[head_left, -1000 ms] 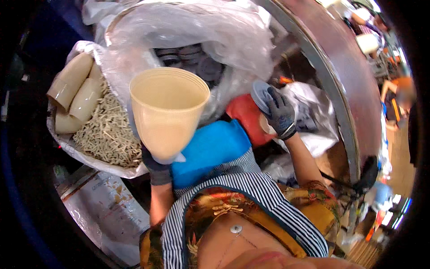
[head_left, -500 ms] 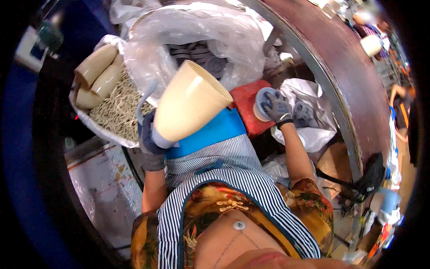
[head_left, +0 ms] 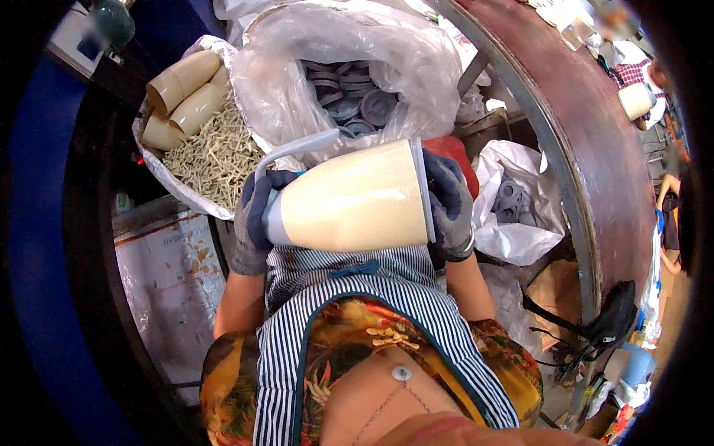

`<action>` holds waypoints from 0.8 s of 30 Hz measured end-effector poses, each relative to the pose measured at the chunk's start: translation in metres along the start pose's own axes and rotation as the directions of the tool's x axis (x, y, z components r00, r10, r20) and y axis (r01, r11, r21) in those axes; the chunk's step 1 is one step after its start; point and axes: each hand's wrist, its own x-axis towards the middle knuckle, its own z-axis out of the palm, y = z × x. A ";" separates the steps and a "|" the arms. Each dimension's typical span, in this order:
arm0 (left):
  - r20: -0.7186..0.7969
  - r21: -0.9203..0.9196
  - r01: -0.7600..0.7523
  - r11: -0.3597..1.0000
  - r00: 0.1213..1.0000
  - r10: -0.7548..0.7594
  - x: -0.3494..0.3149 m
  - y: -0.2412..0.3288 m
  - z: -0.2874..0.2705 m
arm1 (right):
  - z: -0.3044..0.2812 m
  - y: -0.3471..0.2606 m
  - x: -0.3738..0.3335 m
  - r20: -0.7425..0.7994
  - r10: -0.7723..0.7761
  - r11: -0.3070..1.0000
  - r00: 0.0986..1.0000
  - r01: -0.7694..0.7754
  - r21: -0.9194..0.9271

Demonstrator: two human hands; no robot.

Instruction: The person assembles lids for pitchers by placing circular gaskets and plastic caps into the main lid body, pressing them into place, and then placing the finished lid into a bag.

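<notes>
A cream, tapered jug body [head_left: 353,197] lies sideways across my lap, narrow end to the left. My gloved left hand [head_left: 256,212] is wrapped round its narrow end at a grey-blue collar [head_left: 275,219]. From that end a curved grey-blue handle [head_left: 305,143] sticks out over the far side. At the wide end sits a round grey-blue cap [head_left: 427,192], seen edge-on against the rim. My gloved right hand [head_left: 450,204] closes over this cap from the right, fingers curled round it. Whether the cap is fully seated cannot be seen.
A plastic-lined sack [head_left: 260,82] ahead holds several grey round caps [head_left: 375,108]. A white sack [head_left: 186,195] at the left has small beige pieces and cream bodies [head_left: 182,78]. Right are a red cushion [head_left: 461,160], a white bag [head_left: 513,241] of grey parts and a metal-edged table [head_left: 595,119].
My right hand has brought a grey-blue round cap from the red cushion to the jug body's wide end. The body has tipped from slanting upward to lying level.
</notes>
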 end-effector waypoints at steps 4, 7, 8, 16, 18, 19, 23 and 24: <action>0.067 -0.229 0.175 0.957 0.984 -0.164 0.009 0.004 0.002 | 0.003 -0.002 -0.006 -0.062 -0.126 0.989 0.990 0.121 -0.081; 0.105 -0.056 0.099 0.993 0.990 -0.093 0.013 -0.005 -0.002 | 0.001 -0.004 -0.013 -0.046 -0.208 0.975 0.977 0.203 -0.094; 0.110 -0.051 0.084 0.995 0.991 -0.078 0.014 -0.006 -0.001 | -0.001 -0.004 -0.015 -0.047 -0.228 0.967 0.972 0.221 -0.123; 0.155 0.328 -0.169 0.929 0.980 0.123 0.005 0.048 0.020 | 0.012 0.038 -0.041 -0.064 0.237 0.875 0.969 -0.185 0.448; 0.236 0.166 -0.378 0.911 0.912 0.336 -0.002 0.056 0.026 | 0.020 0.064 -0.042 0.180 0.273 0.804 0.945 -0.327 0.497; 0.510 0.305 -0.662 0.684 0.721 0.470 0.001 0.078 0.029 | 0.025 0.071 -0.044 0.263 0.267 0.795 0.927 -0.366 0.483; 0.789 0.334 -0.919 0.208 0.393 0.472 -0.004 0.099 0.025 | 0.017 0.089 -0.055 0.390 0.239 0.862 0.889 -0.379 0.336; 0.778 0.366 -0.905 0.218 0.425 0.463 -0.003 0.101 0.021 | 0.013 0.093 -0.060 0.393 0.246 0.879 0.886 -0.375 0.296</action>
